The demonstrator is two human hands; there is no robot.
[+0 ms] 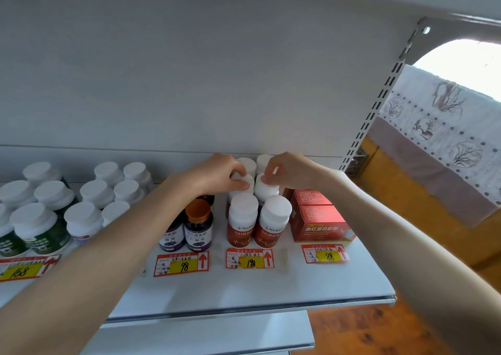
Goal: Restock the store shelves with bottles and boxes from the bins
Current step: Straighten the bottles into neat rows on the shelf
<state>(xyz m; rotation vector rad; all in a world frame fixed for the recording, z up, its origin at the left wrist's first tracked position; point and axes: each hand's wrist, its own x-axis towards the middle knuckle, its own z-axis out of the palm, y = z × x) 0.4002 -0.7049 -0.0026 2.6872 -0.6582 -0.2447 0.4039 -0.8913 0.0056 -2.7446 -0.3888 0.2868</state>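
Red bottles (243, 226): white caps, red labels, standing upright in two columns running back on the shelf (244, 289), behind the "198" price tag (250, 258).
Left hand (219, 174): fingers pinching the cap of the second-row left bottle (242, 182).
Right hand (288, 170): fingers pinching the cap of the second-row right bottle (267, 189).
Left of the red bottles: purple bottles (198, 228), one with a copper cap.
Right: red boxes (318, 219).
Far left: white-capped green bottles (40, 231).

Matt metal shelf (271, 287); glossy plastic bottles (242, 224).
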